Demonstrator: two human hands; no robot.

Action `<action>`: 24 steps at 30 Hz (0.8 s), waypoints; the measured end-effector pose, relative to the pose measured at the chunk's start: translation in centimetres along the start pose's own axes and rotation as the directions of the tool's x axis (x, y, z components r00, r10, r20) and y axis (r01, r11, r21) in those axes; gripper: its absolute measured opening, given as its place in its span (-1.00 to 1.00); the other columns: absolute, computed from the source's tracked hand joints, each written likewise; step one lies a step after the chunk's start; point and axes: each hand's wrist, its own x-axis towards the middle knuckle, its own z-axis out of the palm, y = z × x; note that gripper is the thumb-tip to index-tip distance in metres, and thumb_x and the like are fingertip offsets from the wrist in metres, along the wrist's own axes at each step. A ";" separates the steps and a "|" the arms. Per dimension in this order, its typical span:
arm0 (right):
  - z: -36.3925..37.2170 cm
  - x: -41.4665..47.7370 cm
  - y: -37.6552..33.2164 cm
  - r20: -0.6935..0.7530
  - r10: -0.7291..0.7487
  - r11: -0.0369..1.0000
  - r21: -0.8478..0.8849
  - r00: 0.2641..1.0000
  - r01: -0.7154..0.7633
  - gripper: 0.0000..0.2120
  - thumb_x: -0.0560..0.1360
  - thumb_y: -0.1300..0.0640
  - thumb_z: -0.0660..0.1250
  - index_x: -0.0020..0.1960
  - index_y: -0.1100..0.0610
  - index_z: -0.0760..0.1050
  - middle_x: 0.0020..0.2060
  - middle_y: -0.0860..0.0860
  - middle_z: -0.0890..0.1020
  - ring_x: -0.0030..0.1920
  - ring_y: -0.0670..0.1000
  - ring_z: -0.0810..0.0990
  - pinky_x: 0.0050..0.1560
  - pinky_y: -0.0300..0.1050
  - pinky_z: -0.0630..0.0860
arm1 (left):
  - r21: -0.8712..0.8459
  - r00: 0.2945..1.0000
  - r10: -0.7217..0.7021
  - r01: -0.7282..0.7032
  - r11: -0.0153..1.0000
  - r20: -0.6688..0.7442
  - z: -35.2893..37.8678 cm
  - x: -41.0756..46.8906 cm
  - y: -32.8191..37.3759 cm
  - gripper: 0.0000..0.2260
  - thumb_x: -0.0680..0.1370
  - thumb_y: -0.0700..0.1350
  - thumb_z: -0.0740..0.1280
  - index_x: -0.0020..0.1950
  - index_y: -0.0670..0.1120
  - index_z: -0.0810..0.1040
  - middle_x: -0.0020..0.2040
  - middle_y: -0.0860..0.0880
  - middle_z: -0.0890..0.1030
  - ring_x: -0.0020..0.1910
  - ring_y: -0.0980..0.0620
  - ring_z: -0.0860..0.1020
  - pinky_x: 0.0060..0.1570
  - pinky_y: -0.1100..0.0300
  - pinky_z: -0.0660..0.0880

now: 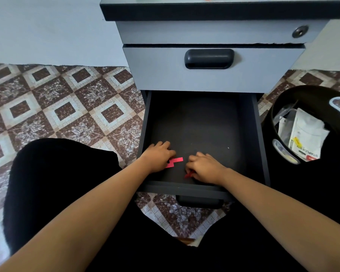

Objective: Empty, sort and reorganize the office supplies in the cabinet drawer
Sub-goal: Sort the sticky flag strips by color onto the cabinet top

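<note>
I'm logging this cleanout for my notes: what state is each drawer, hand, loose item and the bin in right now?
Bottom drawer: pulled open, nearly emptied.
Middle drawer: closed.
Top drawer: closed.
Pink strips: on the bottom drawer's floor, partly under the left hand.
Left hand: on the pink strips, grip unclear.
Right hand: curled round a small red thing.
Bin: holds packets.

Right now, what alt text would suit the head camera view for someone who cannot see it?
Two bare hands reach into the dark open drawer of a grey cabinet: the left hand touches pink paper strips, the right hand pinches a small red item. A black bin holding packets stands to the right.
</note>
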 end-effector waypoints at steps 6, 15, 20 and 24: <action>0.3 -0.1 -0.2 -0.051 -0.044 0.999 -0.030 0.998 0.043 -0.82 0.55 0.12 0.19 0.11 0.07 0.47 0.12 -0.02 0.52 0.17 0.04 0.38 0.06 -0.12 0.24 | -0.215 0.997 -0.068 0.072 0.974 0.026 0.8 0.5 0.2 -0.76 0.53 -0.16 0.24 0.19 -0.13 0.41 0.20 -0.13 0.42 0.24 -0.14 0.39 0.13 0.01 0.36; 0.6 0.3 0.1 0.003 0.088 0.977 0.196 0.996 -0.086 -0.80 0.54 0.11 0.25 0.14 0.10 0.50 0.11 0.03 0.57 0.16 0.06 0.45 0.13 -0.09 0.36 | -0.285 0.996 -0.088 0.092 0.954 0.029 1.5 1.0 0.3 -0.72 0.52 -0.10 0.30 0.18 -0.18 0.44 0.17 -0.17 0.44 0.19 -0.17 0.44 0.15 -0.03 0.41; 0.7 0.4 0.7 0.044 0.228 0.860 0.459 0.973 -0.223 -0.87 0.51 0.16 0.33 0.02 0.16 0.58 -0.03 0.07 0.64 -0.03 0.02 0.57 -0.07 -0.21 0.41 | -0.377 0.993 -0.108 0.116 0.919 0.042 1.5 1.0 0.1 -0.75 0.50 -0.12 0.34 0.11 -0.20 0.45 0.14 -0.18 0.45 0.14 -0.18 0.47 0.12 0.01 0.44; 0.3 0.2 0.9 0.045 0.316 0.739 0.615 0.948 -0.276 -0.82 0.49 0.04 0.39 -0.04 0.16 0.58 -0.19 -0.01 0.59 -0.16 -0.07 0.52 -0.26 -0.33 0.36 | -0.355 0.995 -0.100 0.100 0.929 0.019 1.5 0.9 0.2 -0.72 0.51 -0.13 0.33 0.14 -0.23 0.42 0.15 -0.21 0.45 0.16 -0.21 0.46 0.13 -0.01 0.43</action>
